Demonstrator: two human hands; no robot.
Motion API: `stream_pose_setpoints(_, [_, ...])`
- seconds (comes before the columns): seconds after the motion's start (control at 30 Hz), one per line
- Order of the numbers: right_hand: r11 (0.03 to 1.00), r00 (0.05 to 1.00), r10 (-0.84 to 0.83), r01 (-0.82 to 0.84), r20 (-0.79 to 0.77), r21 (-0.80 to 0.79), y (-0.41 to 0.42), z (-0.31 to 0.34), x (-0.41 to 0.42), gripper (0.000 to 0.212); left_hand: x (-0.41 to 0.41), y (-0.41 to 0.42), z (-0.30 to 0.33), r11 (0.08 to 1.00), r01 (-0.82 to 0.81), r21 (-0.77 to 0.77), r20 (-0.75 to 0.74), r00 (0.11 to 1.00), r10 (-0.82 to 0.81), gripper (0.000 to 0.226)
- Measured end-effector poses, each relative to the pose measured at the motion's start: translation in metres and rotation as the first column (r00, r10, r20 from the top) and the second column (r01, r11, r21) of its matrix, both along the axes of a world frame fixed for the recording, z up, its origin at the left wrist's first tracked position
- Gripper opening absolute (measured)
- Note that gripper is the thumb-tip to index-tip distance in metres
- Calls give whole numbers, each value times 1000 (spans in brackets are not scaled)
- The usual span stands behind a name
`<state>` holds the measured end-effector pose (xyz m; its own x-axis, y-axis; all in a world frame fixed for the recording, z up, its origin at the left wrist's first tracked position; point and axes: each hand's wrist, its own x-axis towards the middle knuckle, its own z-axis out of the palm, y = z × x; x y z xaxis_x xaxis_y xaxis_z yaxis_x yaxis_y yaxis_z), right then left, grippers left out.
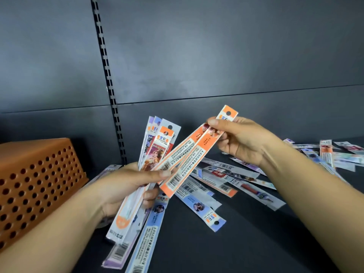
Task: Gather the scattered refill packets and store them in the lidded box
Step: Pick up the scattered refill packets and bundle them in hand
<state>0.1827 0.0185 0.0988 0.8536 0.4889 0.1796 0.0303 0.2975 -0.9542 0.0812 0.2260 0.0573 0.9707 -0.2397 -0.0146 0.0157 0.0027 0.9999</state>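
My left hand [126, 186] grips a fanned bundle of several long refill packets [155, 146], held upright above the dark shelf. My right hand [238, 140] pinches the upper end of two orange packets [195, 154], whose lower ends lie across the bundle by my left thumb. More packets [222, 182] lie scattered on the shelf below and to the right, with another cluster [334, 154] at the far right. The orange perforated lidded box [37, 184] stands at the left, its lid on.
The dark shelf surface [246, 243] runs under everything, with a dark back panel and a slotted upright rail [110, 85] behind. A blue packet [201, 209] lies flat near the middle front.
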Motion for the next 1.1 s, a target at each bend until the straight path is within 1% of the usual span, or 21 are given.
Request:
stream_pose_setpoints(0.03, [1000,999,-25,25,-21,4,2,-2,1,13,0,-1,0,1000,-6,12,3,1000,6,48])
stream_pose_setpoints(0.1, [997,996,-67,69,-50,34,5,-4,1,15,1,-1,0,1000,1,26,6,1000,-1,50])
stream_pose_setpoints(0.23, [984,990,-134,138,-48,109,10,-7,0,8,1,-2,1,999,19,48,28,999,-20,47])
stream_pose_setpoints(0.3, [984,990,-124,131,-60,119,12,-8,0,6,0,-3,1,998,7,69,42,999,-10,44])
stream_pose_setpoints(0.33, [987,992,-96,105,-78,122,12,-9,0,8,0,-3,1,997,-2,81,50,999,-2,40])
stream_pose_setpoints(0.4, [991,996,-22,34,-89,127,14,-12,-3,10,-1,-6,1,996,-24,89,66,998,18,20])
stream_pose_setpoints(0.43, [991,997,14,-4,-75,134,15,-12,-6,12,-2,-8,2,996,-33,84,67,997,27,9])
stream_pose_setpoints(0.47, [989,998,40,-32,-53,145,16,-11,-8,14,-2,-9,3,996,-33,86,63,998,27,7])
stream_pose_setpoints(0.53, [990,999,50,-51,8,130,17,-8,-13,13,-2,-11,3,994,-9,105,33,999,5,10])
stream_pose_setpoints(0.6, [999,997,0,-4,77,54,18,-5,-15,12,-3,-11,3,993,21,119,9,1000,-22,8])
stream_pose_setpoints(0.63, [999,993,-32,30,113,23,17,-4,-16,14,-3,-11,3,991,36,128,7,999,-37,9])
stream_pose_setpoints(0.67, [998,987,-61,59,148,14,16,-3,-15,15,-2,-10,3,989,50,138,18,998,-53,16])
stream_pose_setpoints(0.73, [995,977,-94,84,192,60,12,1,-15,12,-2,-7,4,993,29,112,55,998,-35,36])
stream_pose_setpoints(0.8, [988,973,-93,64,212,140,3,9,-16,12,-2,-5,8,998,-63,3,81,995,63,44])
stream_pose_setpoints(0.87, [979,969,-73,25,236,201,-5,15,-18,12,-1,-4,12,977,-188,-95,97,975,197,42])
stream_pose_setpoints(0.9, [980,967,-53,2,248,200,-6,16,-20,10,0,-5,13,960,-245,-135,105,960,259,39])
stream_pose_setpoints(0.93, [985,965,-24,-21,261,169,-4,14,-23,11,1,-4,13,947,-273,-167,116,949,294,39])
stream_pose_setpoints(0.97, [994,961,15,-45,275,102,1,12,-26,12,2,-5,12,943,-275,-187,118,947,299,41])
stream_pose_setpoints(1.03, [992,941,109,-85,319,-90,18,6,-32,9,3,-8,9,965,-196,-177,101,971,215,54])
stream_pose_setpoints(1.07, [981,928,150,-97,342,-167,27,3,-34,7,3,-10,7,980,-129,-152,98,985,145,65])
stream_pose_setpoints(1.1, [973,917,171,-100,362,-208,37,1,-36,5,1,-12,6,990,-64,-122,107,991,77,71])
